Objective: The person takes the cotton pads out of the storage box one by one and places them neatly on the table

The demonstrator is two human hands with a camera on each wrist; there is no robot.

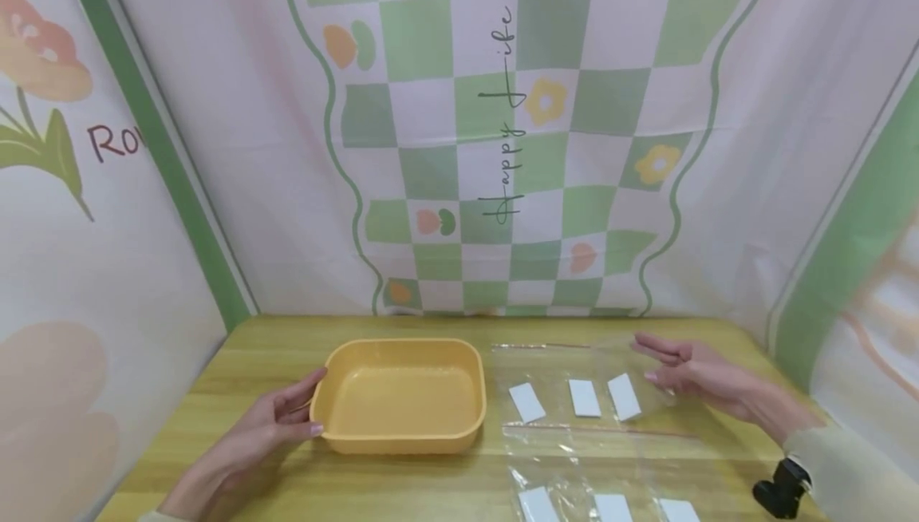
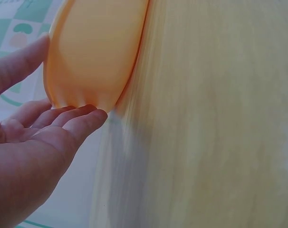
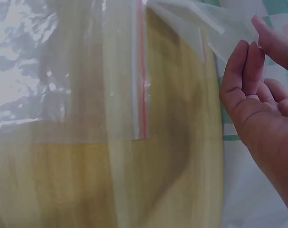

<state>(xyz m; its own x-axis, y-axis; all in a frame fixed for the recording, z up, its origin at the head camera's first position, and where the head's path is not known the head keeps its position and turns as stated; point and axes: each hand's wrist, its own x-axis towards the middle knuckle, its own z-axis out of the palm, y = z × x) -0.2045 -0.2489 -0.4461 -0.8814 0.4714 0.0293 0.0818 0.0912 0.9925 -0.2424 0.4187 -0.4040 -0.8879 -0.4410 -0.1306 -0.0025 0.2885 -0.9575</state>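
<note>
A shallow yellow plastic tray (image 1: 398,436) with rounded corners lies on the wooden table, its inside bare. My left hand (image 1: 269,418) holds the tray's left end. In the left wrist view its fingers (image 2: 84,124) curl beneath the tray's end and the thumb lies along the rim. At the back right, my right hand (image 1: 700,374) pinches the corner of a clear zip-lock bag (image 3: 191,21) between thumb and fingertips. That corner rises off the table. White rectangular pieces (image 1: 623,397) show at the clear bags to the left of this hand.
More clear zip-lock bags with red seal lines (image 1: 599,429) lie in two rows right of the tray, with white pieces (image 1: 537,504) in the front row. A patterned curtain (image 1: 531,266) hangs behind the table's back edge. A black device (image 1: 782,488) is on the right wrist.
</note>
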